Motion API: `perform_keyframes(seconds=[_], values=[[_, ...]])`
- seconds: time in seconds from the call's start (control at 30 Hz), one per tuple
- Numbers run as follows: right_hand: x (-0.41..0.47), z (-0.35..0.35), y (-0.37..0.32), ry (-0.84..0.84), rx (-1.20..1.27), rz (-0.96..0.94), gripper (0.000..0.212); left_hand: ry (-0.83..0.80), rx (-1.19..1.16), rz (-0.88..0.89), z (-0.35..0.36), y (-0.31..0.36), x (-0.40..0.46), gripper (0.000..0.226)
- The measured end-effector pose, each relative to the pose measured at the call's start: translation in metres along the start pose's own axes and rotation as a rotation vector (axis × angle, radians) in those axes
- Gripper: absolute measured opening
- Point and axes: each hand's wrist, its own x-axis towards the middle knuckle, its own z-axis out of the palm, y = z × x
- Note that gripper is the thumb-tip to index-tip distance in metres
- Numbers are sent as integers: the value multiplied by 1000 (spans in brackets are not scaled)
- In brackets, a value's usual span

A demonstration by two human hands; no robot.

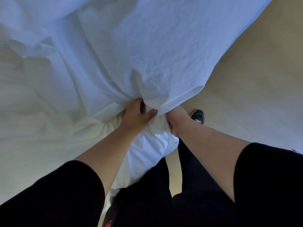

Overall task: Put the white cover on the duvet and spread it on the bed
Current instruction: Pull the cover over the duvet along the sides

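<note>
Left and centre blocked: white cover (106,51) fills the view from far edge to near, heavily creased, draped over everything on that side. Corner bunches at centre, gripped by left hand (136,114) and right hand (172,122) just beside each other, no gap to pass between them. Below the hands a white padded fold (147,154) hangs against the person's dark trousers (147,202), closing the near centre. Free room is right and far right: bare beige floor (246,79) along the cover's right edge. Only obstacle there is a dark shoe (198,116) just right of the right wrist.
</note>
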Motion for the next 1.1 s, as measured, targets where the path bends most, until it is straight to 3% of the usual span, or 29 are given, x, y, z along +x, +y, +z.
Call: perform_keyframes(seconds=[0.07,0.3,0.47,0.57,0.63,0.83,0.93,0.97,1.1], values=[[-16,14,-3,-31,-8,-18,9,14,-147,-69,0,9,-9,16],[-89,18,-12,32,3,-287,21,358,-353,58,-47,32,-44,20],[-175,27,-11,69,21,-416,23,569,-574,-13,-119,52,-93,23],[-236,41,-10,63,20,-535,9,646,-283,125,-188,62,-117,22],[-272,55,-10,50,32,-605,11,692,-23,212,-236,66,-125,26],[-339,110,-23,115,-154,-848,18,497,355,216,-271,84,-156,21],[-353,124,-27,52,-350,-927,21,462,215,495,-262,120,-190,23],[-356,129,-27,28,-409,-948,25,382,136,519,-261,135,-203,32],[-355,138,-29,-27,-629,-1011,34,20,201,319,-262,175,-223,58]])
